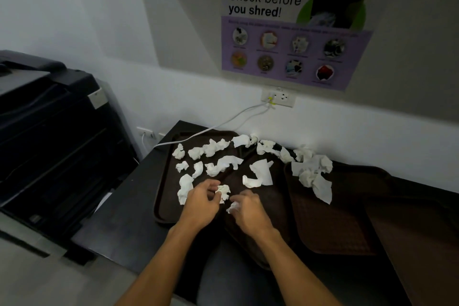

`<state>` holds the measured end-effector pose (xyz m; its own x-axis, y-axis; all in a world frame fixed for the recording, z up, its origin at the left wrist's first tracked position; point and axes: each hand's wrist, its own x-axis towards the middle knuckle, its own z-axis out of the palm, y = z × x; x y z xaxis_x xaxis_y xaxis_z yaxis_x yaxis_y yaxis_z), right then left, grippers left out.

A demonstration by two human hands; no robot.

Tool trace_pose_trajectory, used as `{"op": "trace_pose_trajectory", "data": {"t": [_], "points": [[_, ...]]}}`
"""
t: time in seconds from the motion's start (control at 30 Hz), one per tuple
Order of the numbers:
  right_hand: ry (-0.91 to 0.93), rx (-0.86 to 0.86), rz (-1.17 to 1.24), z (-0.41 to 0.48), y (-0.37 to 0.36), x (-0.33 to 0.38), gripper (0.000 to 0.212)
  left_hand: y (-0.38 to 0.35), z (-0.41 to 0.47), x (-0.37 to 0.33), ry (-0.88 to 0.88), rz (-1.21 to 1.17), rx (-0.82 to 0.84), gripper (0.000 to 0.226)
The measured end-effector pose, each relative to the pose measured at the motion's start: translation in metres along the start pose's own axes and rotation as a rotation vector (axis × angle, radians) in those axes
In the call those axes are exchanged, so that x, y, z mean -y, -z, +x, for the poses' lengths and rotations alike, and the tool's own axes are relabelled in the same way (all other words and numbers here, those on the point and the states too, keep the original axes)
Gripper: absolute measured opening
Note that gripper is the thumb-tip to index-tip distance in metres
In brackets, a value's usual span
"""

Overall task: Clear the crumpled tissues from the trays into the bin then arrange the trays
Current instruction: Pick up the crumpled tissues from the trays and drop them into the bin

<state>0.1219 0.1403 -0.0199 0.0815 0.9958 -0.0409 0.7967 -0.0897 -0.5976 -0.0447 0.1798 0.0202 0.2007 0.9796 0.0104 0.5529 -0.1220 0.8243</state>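
Observation:
Three dark brown trays lie side by side on a black counter: a left tray (164, 196), a middle tray (273, 201) overlapping it, and a right tray (330, 226). Several crumpled white tissues (223, 165) are scattered over them, mostly toward the wall. My left hand (201, 202) grips a crumpled tissue (224, 191) at the near part of the left tray. My right hand (249, 211) curls round a smaller tissue (233, 206) beside it. No bin is in view.
A large dark copier (49, 136) stands left of the counter (119, 221). A white cable (211, 129) runs from a wall socket (278, 98) across the left tray's far corner. A poster (293, 37) hangs on the wall above.

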Motion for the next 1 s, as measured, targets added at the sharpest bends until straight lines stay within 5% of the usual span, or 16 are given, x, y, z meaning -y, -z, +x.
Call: {"op": "trace_pose_trajectory", "data": {"t": [0.37,0.7,1.0], "points": [[0.050,-0.002,-0.063,0.009,-0.008,-0.027,0.031,-0.031,0.021,0.013,-0.039,0.192,0.063,0.037],[-0.165,-0.219,0.408,-0.004,0.019,-0.056,0.021,-0.052,0.042,0.015,-0.004,0.507,0.213,0.064],[-0.268,-0.269,0.606,-0.017,0.042,-0.056,0.019,-0.063,0.047,0.040,-0.096,0.391,0.019,0.053]]}}
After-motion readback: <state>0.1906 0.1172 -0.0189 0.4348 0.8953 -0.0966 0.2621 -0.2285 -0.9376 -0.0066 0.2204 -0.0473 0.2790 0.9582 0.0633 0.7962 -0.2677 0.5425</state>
